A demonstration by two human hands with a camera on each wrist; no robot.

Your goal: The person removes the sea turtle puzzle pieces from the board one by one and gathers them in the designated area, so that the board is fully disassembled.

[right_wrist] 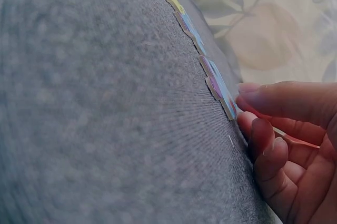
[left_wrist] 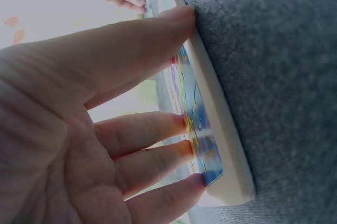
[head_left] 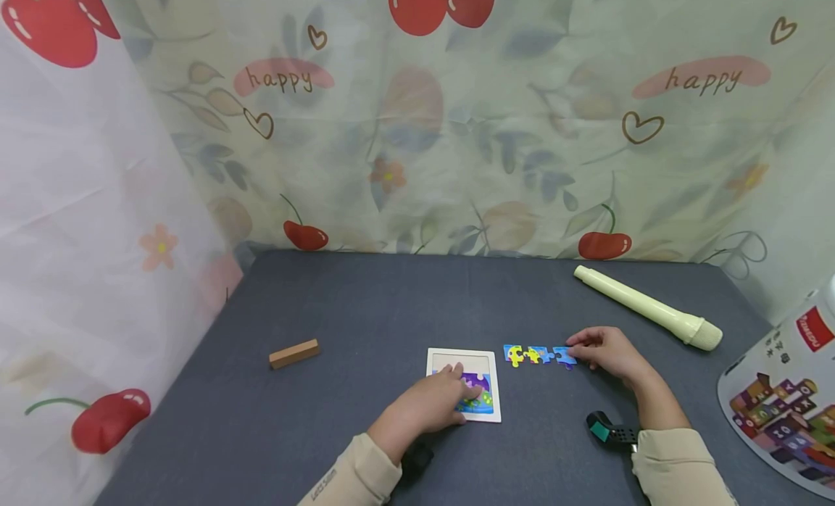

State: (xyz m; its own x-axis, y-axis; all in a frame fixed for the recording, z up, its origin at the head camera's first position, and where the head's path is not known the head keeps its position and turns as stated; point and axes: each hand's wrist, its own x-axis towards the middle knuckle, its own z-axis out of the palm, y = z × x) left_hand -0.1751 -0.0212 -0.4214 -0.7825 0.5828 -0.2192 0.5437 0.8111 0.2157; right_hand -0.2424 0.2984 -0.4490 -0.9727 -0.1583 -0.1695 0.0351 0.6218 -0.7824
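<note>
My left hand (head_left: 435, 401) lies over a small white-framed jigsaw tray (head_left: 464, 354). In the left wrist view its outstretched fingers (left_wrist: 152, 129) press on the colourful pieces in the tray's lower part, and the thumb rests along the frame's edge. The upper part of the tray shows bare backing. Right of it, several loose puzzle pieces lie in a row: a yellow and blue one (head_left: 513, 354), another beside it (head_left: 538, 354), and a blue one with purple (head_left: 562, 354). The fingertips of my right hand (head_left: 609, 355) pinch the right end of the blue piece, which lies flat on the table.
A wooden block (head_left: 294, 354) lies to the left. At the back right is a pale yellow microphone-shaped stick (head_left: 642, 299). A large printed tub (head_left: 792, 390) stands at the right edge. A black and teal device (head_left: 607, 428) sits by the right wrist. Patterned cloth hangs behind the grey table (head_left: 365, 296).
</note>
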